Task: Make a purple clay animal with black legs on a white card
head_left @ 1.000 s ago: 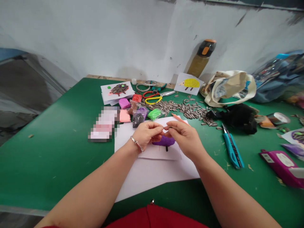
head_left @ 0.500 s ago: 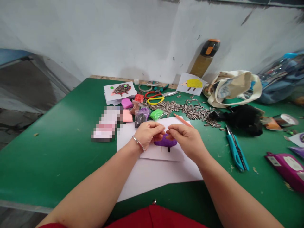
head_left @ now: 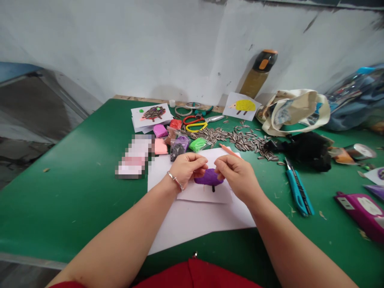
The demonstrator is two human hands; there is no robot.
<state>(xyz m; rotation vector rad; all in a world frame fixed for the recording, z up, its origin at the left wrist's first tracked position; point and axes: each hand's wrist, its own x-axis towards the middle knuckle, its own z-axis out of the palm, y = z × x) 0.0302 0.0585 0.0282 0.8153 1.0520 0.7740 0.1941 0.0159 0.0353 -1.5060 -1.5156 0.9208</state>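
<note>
Left hand (head_left: 190,170) (bracelet (head_left: 175,181) at wrist): thumb and finger pinched closed; cannot tell whether anything sits between. Right hand (head_left: 238,174): likewise pinched closed, contents unclear, well short of touching left. Purple shape (head_left: 208,177) with black leg below hands, on small white sheet (head_left: 192,195), atop larger paper (head_left: 180,228). Beyond: orange pen (head_left: 229,151), striped seeds (head_left: 244,140), green packet (head_left: 198,144). Blue cutter (head_left: 297,193) right of right hand.

The person wears a red top (head_left: 177,277) with a seam or fold line down the front and a small shiny metal piece (head_left: 195,254) at its upper edge. A red sleeve (head_left: 64,285) ends high, leaving both forearms bare. A slim, silvery bracelet (head_left: 175,181) circles the left wrist.
</note>
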